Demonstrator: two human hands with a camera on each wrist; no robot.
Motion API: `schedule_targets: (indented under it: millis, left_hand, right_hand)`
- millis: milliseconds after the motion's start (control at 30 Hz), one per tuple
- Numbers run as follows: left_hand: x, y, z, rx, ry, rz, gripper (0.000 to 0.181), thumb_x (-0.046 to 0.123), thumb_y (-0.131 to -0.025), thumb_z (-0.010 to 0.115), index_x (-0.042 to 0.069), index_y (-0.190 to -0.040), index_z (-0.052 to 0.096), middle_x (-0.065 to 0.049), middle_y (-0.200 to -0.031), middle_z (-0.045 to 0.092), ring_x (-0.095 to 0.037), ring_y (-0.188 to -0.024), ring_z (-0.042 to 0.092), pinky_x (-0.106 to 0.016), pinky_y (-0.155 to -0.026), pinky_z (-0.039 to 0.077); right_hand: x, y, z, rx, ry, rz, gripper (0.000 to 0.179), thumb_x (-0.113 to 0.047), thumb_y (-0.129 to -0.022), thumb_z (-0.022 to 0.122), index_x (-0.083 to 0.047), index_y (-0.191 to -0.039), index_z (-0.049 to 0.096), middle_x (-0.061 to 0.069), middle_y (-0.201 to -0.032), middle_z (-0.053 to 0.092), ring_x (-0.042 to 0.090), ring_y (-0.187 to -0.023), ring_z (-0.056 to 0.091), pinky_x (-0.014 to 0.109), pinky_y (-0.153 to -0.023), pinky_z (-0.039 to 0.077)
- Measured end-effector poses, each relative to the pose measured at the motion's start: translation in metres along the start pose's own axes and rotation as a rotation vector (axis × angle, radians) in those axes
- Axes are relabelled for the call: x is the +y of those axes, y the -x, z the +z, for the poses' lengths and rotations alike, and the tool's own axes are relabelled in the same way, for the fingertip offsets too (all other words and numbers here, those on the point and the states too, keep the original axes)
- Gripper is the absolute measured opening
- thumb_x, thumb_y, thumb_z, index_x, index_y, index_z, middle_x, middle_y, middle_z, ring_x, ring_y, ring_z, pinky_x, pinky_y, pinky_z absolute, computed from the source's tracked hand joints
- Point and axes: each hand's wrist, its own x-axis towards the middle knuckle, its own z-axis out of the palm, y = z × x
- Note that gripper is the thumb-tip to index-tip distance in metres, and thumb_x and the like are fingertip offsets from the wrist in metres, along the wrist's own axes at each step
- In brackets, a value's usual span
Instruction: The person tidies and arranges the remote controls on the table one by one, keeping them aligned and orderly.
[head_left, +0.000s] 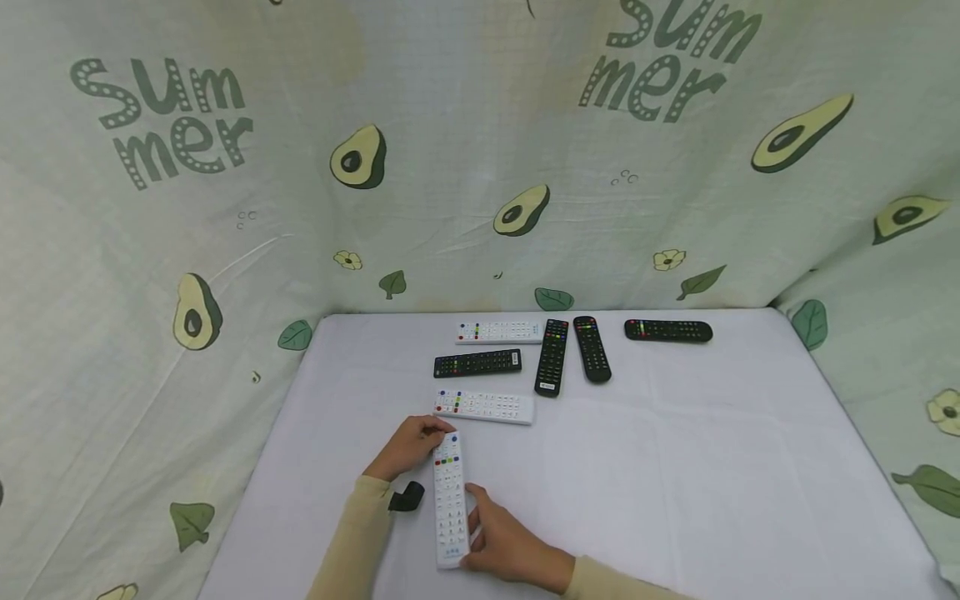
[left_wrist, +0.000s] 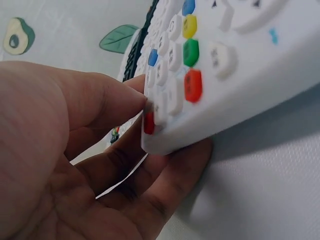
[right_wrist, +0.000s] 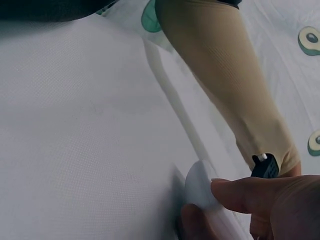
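A white remote control [head_left: 451, 508] lies lengthwise between both hands near the front of the table. My left hand [head_left: 411, 446] grips its far end; in the left wrist view the thumb [left_wrist: 107, 97] meets the end edge while fingers reach underneath the remote [left_wrist: 225, 75]. At the near end, my right hand [head_left: 513, 537] pinches the remote's lower right side. The right wrist view shows that rounded white end [right_wrist: 199, 182] between thumb and finger, with most of the remote out of sight. Just beyond the left hand lies another white remote [head_left: 487, 406].
Farther back lie a black remote [head_left: 477, 363] and a white one [head_left: 498, 332] crosswise. Two black remotes [head_left: 551, 358] [head_left: 592, 350] stand lengthwise beside them. One more black remote [head_left: 667, 331] is at the back right. Patterned cloth [head_left: 450, 125] hangs behind the white table [head_left: 675, 467].
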Motion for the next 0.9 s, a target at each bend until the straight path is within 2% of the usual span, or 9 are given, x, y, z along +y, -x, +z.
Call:
schedule_targets:
  millis: [233, 467, 700, 900]
  left_hand:
    - [-0.0005, -0.0016, 0.0027, 0.007, -0.023, -0.014, 0.022, 0.002, -0.102, 0.06, 0.004, -0.115, 0.077, -0.009, -0.117, 0.073, -0.018, -0.098, 0.064, -0.033, -0.084, 0.055]
    - [0.0013, -0.0014, 0.0038, 0.012, -0.043, 0.001, 0.021, 0.001, -0.101, 0.06, 0.003, -0.113, 0.077, -0.011, -0.115, 0.073, -0.018, -0.093, 0.064, -0.033, -0.078, 0.056]
    - [0.0018, -0.0011, 0.005, 0.012, -0.056, 0.007, 0.021, 0.001, -0.101, 0.06, 0.005, -0.113, 0.077, -0.01, -0.116, 0.072, -0.017, -0.091, 0.062, -0.034, -0.079, 0.053]
    - [0.0015, -0.0004, 0.005, 0.012, -0.057, 0.021, 0.021, 0.002, -0.101, 0.06, 0.006, -0.112, 0.077, -0.009, -0.117, 0.072, -0.017, -0.094, 0.062, -0.034, -0.082, 0.053]
  right_hand:
    - [-0.0031, -0.0001, 0.0032, 0.012, -0.007, 0.01, 0.104, 0.007, -0.078, 0.084, 0.01, -0.161, 0.021, 0.003, -0.098, 0.059, 0.01, -0.072, 0.066, 0.023, -0.062, 0.058]
    - [-0.0047, 0.0001, 0.004, 0.008, -0.013, -0.005, 0.106, 0.009, -0.077, 0.085, 0.011, -0.161, 0.019, 0.004, -0.096, 0.058, 0.009, -0.07, 0.065, 0.023, -0.061, 0.058]
    - [-0.0057, 0.0006, 0.0021, 0.01, 0.031, 0.009, 0.104, 0.007, -0.079, 0.085, 0.007, -0.162, 0.023, 0.003, -0.099, 0.056, 0.009, -0.072, 0.064, 0.023, -0.061, 0.056]
    - [-0.0039, 0.0029, -0.0052, 0.019, 0.074, -0.02, 0.098, 0.004, -0.079, 0.085, 0.009, -0.159, 0.028, 0.003, -0.101, 0.058, 0.006, -0.074, 0.065, 0.023, -0.063, 0.057]
